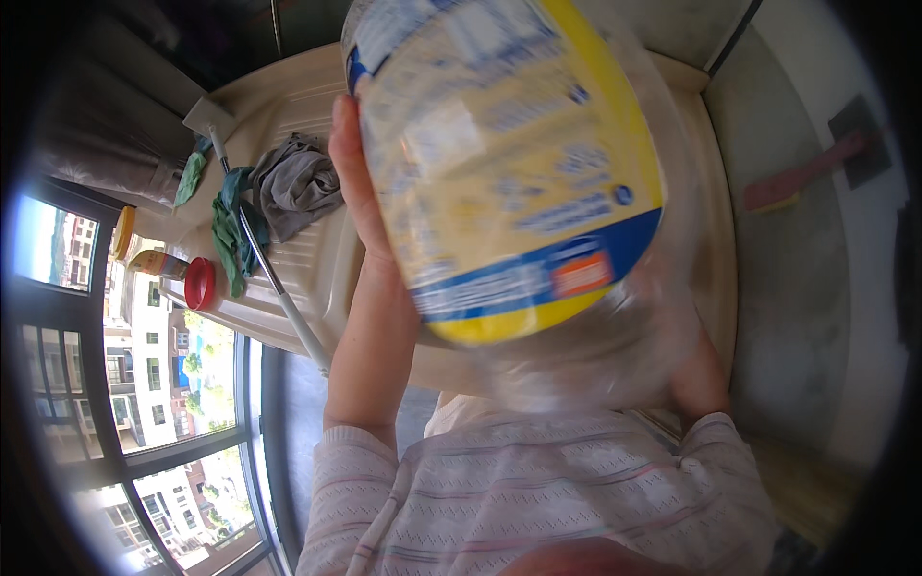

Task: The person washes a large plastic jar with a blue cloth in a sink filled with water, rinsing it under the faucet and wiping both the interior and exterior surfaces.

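Observation:
A large clear plastic container (576, 374) with a yellow and blue printed label is held up close to the camera, blurred. Along its left side my left hand (360, 180) grips it, thumb upright against the edge and the other fingers hidden behind. On the right, my right hand (648, 281) shows only faintly through the clear plastic, and its fingers cannot be made out. Behind the container lies a beige ribbed sink counter (324, 281). A crumpled grey cloth (295, 183) lies on it, beside green rubber gloves (234, 216) and a long-handled tool's metal pole (261, 248).
At the counter's left edge are a red round lid (199, 284), a labelled bottle (158, 264) and a container with a yellow lid (124, 232). A red brush (803, 173) is at the right wall. Tall windows (173, 389) stand at the left.

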### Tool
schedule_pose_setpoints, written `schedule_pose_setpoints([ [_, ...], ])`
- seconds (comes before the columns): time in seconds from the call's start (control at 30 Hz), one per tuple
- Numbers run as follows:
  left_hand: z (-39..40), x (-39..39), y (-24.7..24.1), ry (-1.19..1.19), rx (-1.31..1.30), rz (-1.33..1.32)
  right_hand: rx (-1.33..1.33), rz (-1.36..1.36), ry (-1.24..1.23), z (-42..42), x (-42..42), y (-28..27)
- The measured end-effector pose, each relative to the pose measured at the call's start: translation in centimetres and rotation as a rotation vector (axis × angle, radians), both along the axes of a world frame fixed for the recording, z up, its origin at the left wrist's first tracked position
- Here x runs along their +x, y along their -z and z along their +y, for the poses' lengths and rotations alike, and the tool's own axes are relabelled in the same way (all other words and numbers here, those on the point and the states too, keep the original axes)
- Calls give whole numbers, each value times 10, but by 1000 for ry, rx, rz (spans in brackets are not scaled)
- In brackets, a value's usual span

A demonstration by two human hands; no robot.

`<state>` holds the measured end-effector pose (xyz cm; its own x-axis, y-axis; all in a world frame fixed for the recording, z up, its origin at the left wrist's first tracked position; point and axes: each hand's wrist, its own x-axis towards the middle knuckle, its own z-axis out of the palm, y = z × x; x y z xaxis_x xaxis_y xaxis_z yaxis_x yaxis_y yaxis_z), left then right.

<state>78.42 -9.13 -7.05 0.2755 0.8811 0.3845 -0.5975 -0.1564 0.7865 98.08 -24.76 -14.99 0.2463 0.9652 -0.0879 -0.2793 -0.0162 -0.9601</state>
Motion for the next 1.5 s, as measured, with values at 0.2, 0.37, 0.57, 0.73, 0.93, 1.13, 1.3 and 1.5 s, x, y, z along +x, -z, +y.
schedule_pose_setpoints([
  [0.2,16,-17,-6,-307,794,490,-107,-70,-12,-1,9,18],
  [0.37,18,-25,-7,-156,620,407,-111,-113,-7,3,2,22],
  [0.57,30,-38,-5,-209,546,367,-110,-324,3,14,-18,7],
  [0.73,39,-61,-11,-134,564,321,-187,-421,-13,33,-53,-7],
  [0.93,48,-104,-15,-62,636,207,-130,-467,24,61,-106,1],
  [1.13,78,-144,-20,-325,563,294,-136,-408,92,49,-123,5],
  [1.3,84,-165,-14,-422,825,448,-112,-425,190,44,-134,-3],
  [1.5,71,-159,1,-262,805,424,62,-245,308,50,-120,-44],
])
